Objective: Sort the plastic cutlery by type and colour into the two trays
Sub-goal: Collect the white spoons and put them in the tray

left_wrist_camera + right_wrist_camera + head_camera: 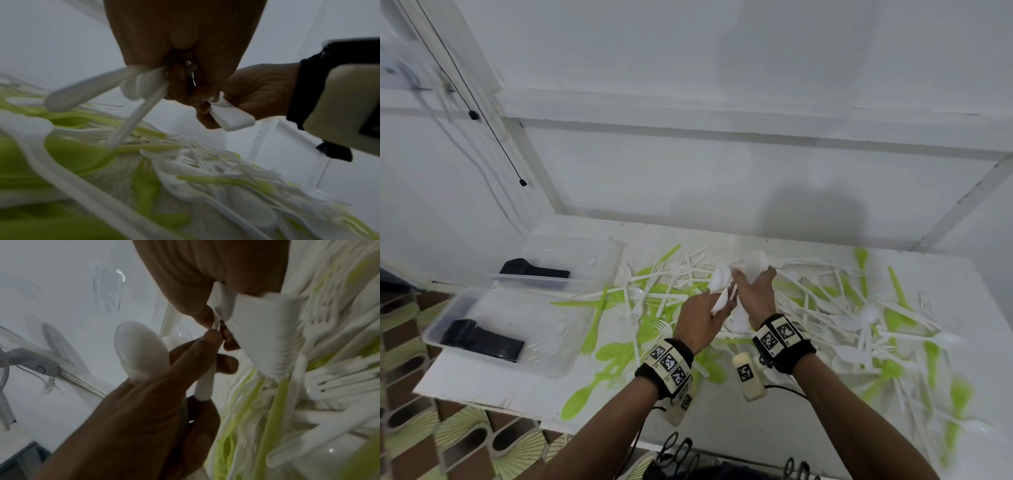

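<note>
- Both wrists sit lowest in the head view, hands meeting above the middle of the heap; the left hand (702,318) pinches a loose white spoon (719,286) by its neck, bowl up, with other white handles held in the same fist.
- Right hand (753,291) is wrapped round a nested stack of white spoons (265,331), handle ends fanned below the palm, bowls sticking out past the fingers.
- Judging by their look, the pieces are very light, thin, stiff and slick; a stack probably slides apart unless squeezed across the handles, so the handle or neck seems the best hold.
- Mixed white and lime-green cutlery (835,308), forks and spoons crisscrossed, covers the white table (756,431).
- Farther left, two clear trays (571,349) each hold a black stack (482,341).
</note>
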